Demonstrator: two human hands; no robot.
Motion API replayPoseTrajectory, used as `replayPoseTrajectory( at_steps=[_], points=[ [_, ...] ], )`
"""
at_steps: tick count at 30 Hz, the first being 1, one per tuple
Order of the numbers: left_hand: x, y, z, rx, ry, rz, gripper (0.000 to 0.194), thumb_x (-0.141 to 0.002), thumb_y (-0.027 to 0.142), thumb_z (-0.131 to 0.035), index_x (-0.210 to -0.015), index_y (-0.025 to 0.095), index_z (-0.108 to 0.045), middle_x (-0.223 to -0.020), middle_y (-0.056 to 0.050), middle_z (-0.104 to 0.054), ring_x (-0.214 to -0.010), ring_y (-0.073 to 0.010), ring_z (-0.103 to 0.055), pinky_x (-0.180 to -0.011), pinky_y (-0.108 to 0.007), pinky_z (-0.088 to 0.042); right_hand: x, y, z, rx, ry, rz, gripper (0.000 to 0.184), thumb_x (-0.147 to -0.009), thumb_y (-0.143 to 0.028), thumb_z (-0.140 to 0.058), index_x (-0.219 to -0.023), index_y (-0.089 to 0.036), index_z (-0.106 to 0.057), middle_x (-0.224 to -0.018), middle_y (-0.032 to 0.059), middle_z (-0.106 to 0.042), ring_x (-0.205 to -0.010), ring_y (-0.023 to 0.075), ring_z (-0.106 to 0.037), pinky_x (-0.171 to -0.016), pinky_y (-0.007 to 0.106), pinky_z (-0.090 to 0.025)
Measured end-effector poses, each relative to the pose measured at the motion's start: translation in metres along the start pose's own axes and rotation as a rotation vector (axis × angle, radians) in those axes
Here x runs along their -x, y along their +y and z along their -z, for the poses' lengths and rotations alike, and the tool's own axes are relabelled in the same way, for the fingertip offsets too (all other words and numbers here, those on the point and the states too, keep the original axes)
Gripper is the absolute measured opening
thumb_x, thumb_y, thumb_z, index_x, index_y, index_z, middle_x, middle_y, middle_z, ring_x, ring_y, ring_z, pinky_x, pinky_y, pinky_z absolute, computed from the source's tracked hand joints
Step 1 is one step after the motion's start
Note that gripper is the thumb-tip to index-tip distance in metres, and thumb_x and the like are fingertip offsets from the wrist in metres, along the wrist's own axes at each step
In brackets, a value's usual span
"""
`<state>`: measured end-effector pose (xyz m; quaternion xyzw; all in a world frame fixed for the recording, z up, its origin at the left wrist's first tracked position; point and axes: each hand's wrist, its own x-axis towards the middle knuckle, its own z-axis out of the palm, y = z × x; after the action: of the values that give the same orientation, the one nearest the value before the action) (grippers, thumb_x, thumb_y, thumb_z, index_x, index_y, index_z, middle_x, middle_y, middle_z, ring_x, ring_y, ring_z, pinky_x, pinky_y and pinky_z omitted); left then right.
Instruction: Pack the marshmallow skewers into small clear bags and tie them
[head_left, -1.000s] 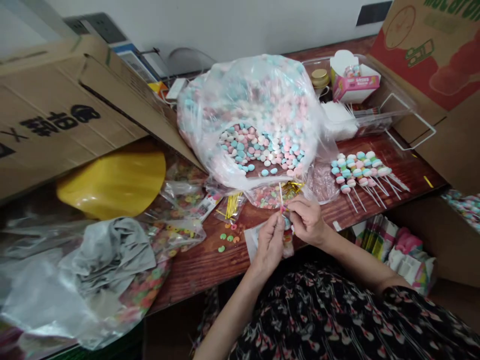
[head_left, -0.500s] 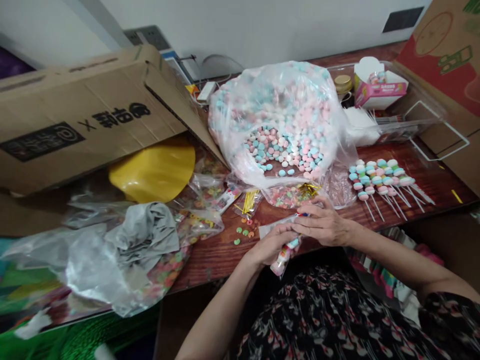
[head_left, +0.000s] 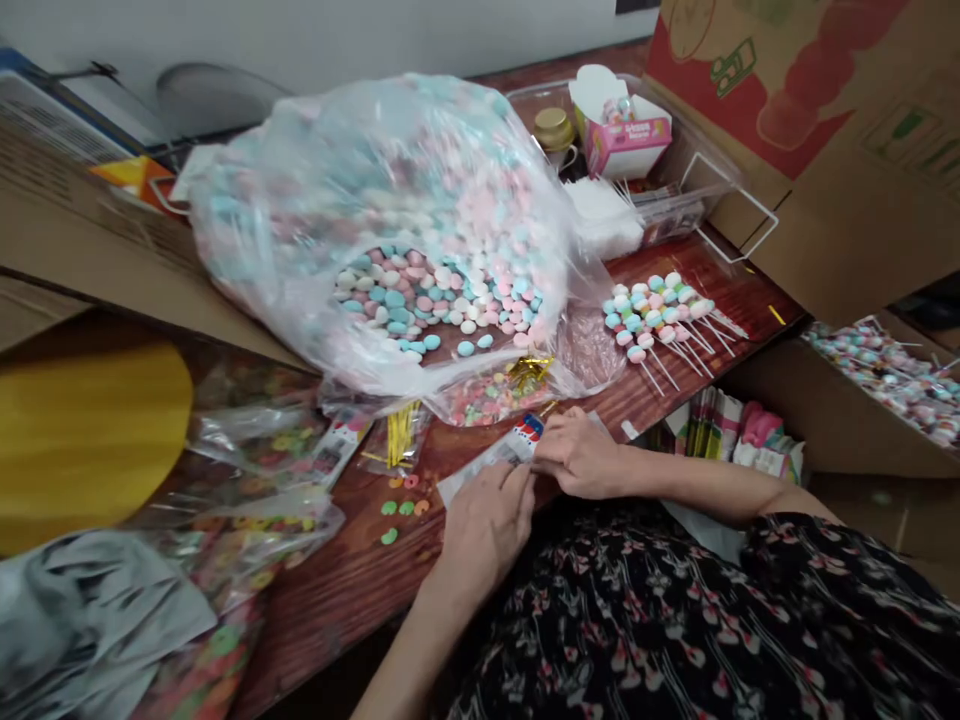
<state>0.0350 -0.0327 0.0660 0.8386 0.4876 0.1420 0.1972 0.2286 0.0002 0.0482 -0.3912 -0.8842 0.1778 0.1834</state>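
Observation:
My left hand point(head_left: 491, 515) lies at the table's front edge with its fingers bent and pressed together. My right hand point(head_left: 576, 455) is closed too, its fingertips meeting those of the left. Beneath and behind both lies a flat clear plastic bag point(head_left: 484, 460) with white, red and blue print at its top. What the fingertips pinch is hidden by the hands. Left of them are several loose green and orange ring candies point(head_left: 406, 508) and a small packet of gold twist ties point(head_left: 401, 435). To the right lie candy skewers point(head_left: 660, 312) on white sticks.
A large clear bag of pastel candies point(head_left: 390, 180) fills the table's back. Behind the skewers stands a clear plastic bin point(head_left: 686, 210). Cardboard boxes flank both sides; a lower box point(head_left: 832, 420) at right holds many wrapped candy sticks. Grey cloth point(head_left: 97, 610) lies front left.
My view has swung right and closer, bringing the box of wrapped sticks into sight. The wrapped candy stick seen earlier in my left hand no longer shows. Both hands' fingertips have come together.

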Motion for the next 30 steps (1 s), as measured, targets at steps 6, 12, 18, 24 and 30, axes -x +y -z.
replayPoseTrajectory(
  at_steps=[6,12,18,24,30],
  points=[
    [-0.003,-0.004,0.009,0.814,-0.286,0.351,0.033,-0.091,0.044,-0.047,-0.08,0.017,-0.061,-0.058,0.003,-0.049,-0.046,-0.0084,-0.042,-0.045,-0.02,-0.036,0.017,-0.004,0.011,0.178,0.278,0.362,0.024,-0.095,-0.024,-0.049,-0.116,-0.026,-0.061,-0.116,0.0039,-0.067,-0.115,0.0219,-0.046,-0.089,0.044,-0.024],
    [0.002,0.002,0.008,1.006,-0.521,0.483,0.035,-0.085,0.051,-0.057,-0.079,0.017,-0.06,-0.055,0.006,-0.046,-0.04,-0.0061,-0.036,-0.04,-0.018,-0.032,0.026,0.003,0.001,0.153,0.226,0.414,0.021,-0.09,-0.017,-0.046,-0.073,-0.019,-0.058,-0.064,-0.0013,-0.057,-0.077,0.0152,-0.047,-0.085,0.04,-0.025],
    [0.009,0.008,-0.008,0.388,-0.123,0.076,0.026,-0.092,0.031,-0.048,-0.092,0.019,-0.071,-0.083,-0.007,-0.065,-0.077,-0.0178,-0.06,-0.073,-0.029,-0.048,0.029,-0.006,-0.012,0.064,0.054,0.111,0.015,-0.084,-0.016,-0.051,-0.07,-0.016,-0.058,-0.068,0.0022,-0.062,-0.072,0.0151,-0.044,-0.075,0.037,-0.023],
    [0.02,0.001,-0.022,0.194,-0.013,0.032,0.028,-0.093,0.022,-0.042,-0.079,0.016,-0.066,-0.074,-0.006,-0.059,-0.067,-0.015,-0.054,-0.063,-0.026,-0.043,0.018,-0.002,0.001,0.014,0.009,0.034,0.018,-0.09,-0.021,-0.052,-0.077,-0.018,-0.065,-0.079,0.0033,-0.066,-0.083,0.0169,-0.047,-0.076,0.035,-0.022],
    [0.03,-0.011,-0.016,0.868,0.118,0.466,0.02,-0.086,0.036,-0.06,-0.08,0.017,-0.066,-0.06,0.001,-0.054,-0.047,-0.0089,-0.047,-0.046,-0.02,-0.039,0.01,0.037,0.028,0.22,0.123,-0.147,0.021,-0.093,-0.024,-0.053,-0.081,-0.021,-0.07,-0.086,0.0037,-0.067,-0.09,0.02,-0.044,-0.078,0.037,-0.021]
  ],
)
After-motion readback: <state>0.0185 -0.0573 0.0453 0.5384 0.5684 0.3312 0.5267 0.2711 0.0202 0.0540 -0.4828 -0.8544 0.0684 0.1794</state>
